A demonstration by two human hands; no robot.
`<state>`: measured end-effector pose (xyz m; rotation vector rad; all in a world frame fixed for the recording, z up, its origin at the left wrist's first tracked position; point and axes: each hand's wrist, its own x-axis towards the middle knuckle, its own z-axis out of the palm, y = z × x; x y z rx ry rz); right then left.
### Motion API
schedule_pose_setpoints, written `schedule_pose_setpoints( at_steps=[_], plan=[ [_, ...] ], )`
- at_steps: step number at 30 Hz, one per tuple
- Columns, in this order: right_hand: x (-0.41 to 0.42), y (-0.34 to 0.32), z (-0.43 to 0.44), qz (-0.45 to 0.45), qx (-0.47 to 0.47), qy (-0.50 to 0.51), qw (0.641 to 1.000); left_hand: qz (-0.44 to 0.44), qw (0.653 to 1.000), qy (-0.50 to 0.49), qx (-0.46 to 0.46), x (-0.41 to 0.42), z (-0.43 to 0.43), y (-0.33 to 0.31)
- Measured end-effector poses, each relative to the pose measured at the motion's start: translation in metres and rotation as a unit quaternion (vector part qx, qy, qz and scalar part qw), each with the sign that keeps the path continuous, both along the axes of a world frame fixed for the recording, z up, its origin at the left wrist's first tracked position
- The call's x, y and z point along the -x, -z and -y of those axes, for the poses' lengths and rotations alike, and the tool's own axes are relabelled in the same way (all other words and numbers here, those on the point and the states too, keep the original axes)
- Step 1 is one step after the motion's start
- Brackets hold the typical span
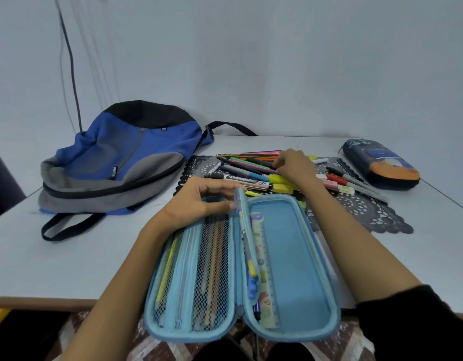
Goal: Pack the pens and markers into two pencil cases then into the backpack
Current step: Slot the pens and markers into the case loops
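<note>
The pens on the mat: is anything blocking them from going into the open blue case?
Nothing visible does. The right hand grips the pens, and the open blue case lies right beside them. The left hand holds its middle flap up, leaving the right half mostly bare beside a ruler.

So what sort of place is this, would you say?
Probably a home or study desk, though I can't be sure: a plain white table against a bare wall, with a backpack, an open pencil case and pens heaped on a lacy placemat.
</note>
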<state>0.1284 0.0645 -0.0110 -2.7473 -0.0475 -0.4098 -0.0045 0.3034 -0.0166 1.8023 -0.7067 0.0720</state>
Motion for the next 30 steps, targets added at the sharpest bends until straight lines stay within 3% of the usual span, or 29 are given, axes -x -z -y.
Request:
schedule_pose_setpoints(
  at_steps=[4,8,10,12,14,16,19,21,25,30],
  plan=[
    [-0.007,0.005,-0.003,0.001,0.052,0.013,0.999,0.000,1.000,0.000,0.002,0.000,-0.001,0.000],
    [-0.009,0.007,0.002,-0.004,0.043,0.021,0.999,-0.004,1.000,0.001,0.004,0.000,-0.001,0.000],
    [-0.006,0.005,0.007,0.013,0.001,0.025,1.000,-0.005,1.000,0.001,0.003,0.001,0.000,0.000],
    [0.000,-0.002,0.011,0.061,-0.110,0.010,0.992,-0.005,1.000,0.001,0.003,0.001,-0.001,0.000],
    [0.013,-0.015,0.012,0.118,-0.278,-0.024,0.953,-0.004,1.000,0.001,0.005,0.001,-0.001,0.000],
    [0.030,-0.032,0.012,0.166,-0.416,-0.056,0.893,-0.005,1.000,0.004,0.007,0.001,-0.001,0.000],
    [0.058,-0.061,0.012,0.229,-0.524,-0.080,0.817,-0.008,1.000,0.005,0.003,-0.001,-0.001,0.002],
    [0.074,-0.076,0.012,0.237,-0.559,-0.110,0.787,-0.010,1.000,0.000,0.002,-0.002,-0.001,0.002],
    [0.100,-0.086,0.008,0.168,-0.553,-0.154,0.801,-0.011,1.000,-0.001,0.004,-0.002,-0.001,0.003],
    [0.116,-0.075,0.001,-0.016,-0.456,-0.192,0.869,-0.013,1.000,-0.003,0.010,0.000,-0.001,0.002]
  ],
)
